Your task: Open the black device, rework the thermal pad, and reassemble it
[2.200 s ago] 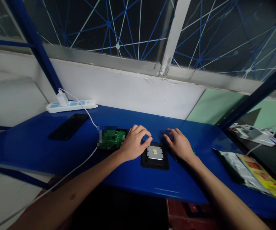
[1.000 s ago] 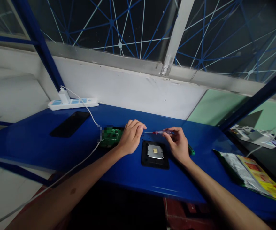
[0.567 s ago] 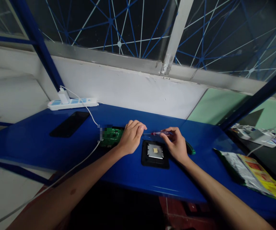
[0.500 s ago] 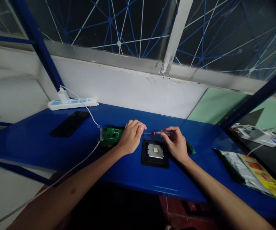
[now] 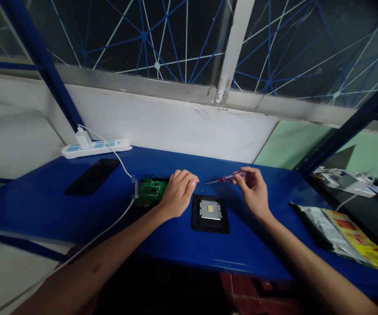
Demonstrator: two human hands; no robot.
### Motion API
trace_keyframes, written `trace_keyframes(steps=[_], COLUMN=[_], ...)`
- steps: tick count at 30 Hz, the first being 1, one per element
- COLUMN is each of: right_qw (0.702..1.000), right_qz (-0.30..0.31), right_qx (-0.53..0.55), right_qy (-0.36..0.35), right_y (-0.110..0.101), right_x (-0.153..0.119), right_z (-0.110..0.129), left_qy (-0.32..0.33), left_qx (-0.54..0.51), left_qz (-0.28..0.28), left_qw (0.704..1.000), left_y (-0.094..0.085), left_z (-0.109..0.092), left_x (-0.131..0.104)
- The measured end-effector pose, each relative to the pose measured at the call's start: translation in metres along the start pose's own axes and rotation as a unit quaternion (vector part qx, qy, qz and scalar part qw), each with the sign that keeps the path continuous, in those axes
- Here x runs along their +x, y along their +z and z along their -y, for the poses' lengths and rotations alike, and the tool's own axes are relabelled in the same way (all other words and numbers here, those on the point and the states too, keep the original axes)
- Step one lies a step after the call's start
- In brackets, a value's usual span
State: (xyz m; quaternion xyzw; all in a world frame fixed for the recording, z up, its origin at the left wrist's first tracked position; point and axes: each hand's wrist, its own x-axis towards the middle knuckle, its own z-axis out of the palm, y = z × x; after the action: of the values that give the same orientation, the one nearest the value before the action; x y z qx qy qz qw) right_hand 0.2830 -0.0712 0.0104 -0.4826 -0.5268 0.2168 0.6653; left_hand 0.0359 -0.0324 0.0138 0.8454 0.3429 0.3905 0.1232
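Note:
My left hand (image 5: pixel 180 192) is closed at the right end of a green circuit board (image 5: pixel 152 191); its fingers curl over the board's edge, and what they hold there is hidden. My right hand (image 5: pixel 253 190) pinches the clear and red handle of a thin screwdriver (image 5: pixel 229 177). The screwdriver's tip points left and is apart from my left hand. Between and below the hands, a black square frame (image 5: pixel 210 226) lies on the blue table (image 5: pixel 176 236), bearing a silver plate (image 5: pixel 205 214) with a small yellowish square pad (image 5: pixel 210 208) at its middle.
A black phone-like slab (image 5: pixel 92 177) and a white power strip (image 5: pixel 97 148) are at the left. A white cable (image 5: pixel 110 224) runs past the board. A silver and yellow packet (image 5: pixel 343 236) lies at the right, near a black surface with white items.
My right hand has moved right with the screwdriver, drawing its tip away from my left hand. The view has shifted slightly. My left hand stays at the board.

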Motion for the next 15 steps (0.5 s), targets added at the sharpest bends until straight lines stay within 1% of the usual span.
trace_keyframes(steps=[3, 7, 10, 13, 15], right_qw=[1.000, 0.998, 0.997, 0.997, 0.997], right_qz=[0.006, 0.011, 0.017, 0.021, 0.018], right_qx=[-0.002, -0.004, -0.029, -0.039, -0.033], right_qy=[0.022, 0.065, 0.073, 0.066, 0.060], right_y=[-0.012, -0.027, -0.034, -0.036, -0.037], right_x=[0.006, 0.003, -0.002, -0.004, -0.004], right_z=[0.002, -0.002, -0.005, -0.003, -0.002], left_qy=[0.026, 0.098, 0.119, 0.118, 0.115], left_qx=[0.052, 0.132, 0.141, 0.125, 0.114], left_qz=[0.022, 0.084, 0.121, 0.123, 0.122], left_qw=[0.998, 0.983, 0.975, 0.977, 0.979], left_y=[-0.001, 0.006, 0.015, 0.024, 0.027], left_z=[-0.004, -0.012, -0.018, -0.019, -0.017], left_x=[0.003, 0.014, 0.024, 0.028, 0.027])
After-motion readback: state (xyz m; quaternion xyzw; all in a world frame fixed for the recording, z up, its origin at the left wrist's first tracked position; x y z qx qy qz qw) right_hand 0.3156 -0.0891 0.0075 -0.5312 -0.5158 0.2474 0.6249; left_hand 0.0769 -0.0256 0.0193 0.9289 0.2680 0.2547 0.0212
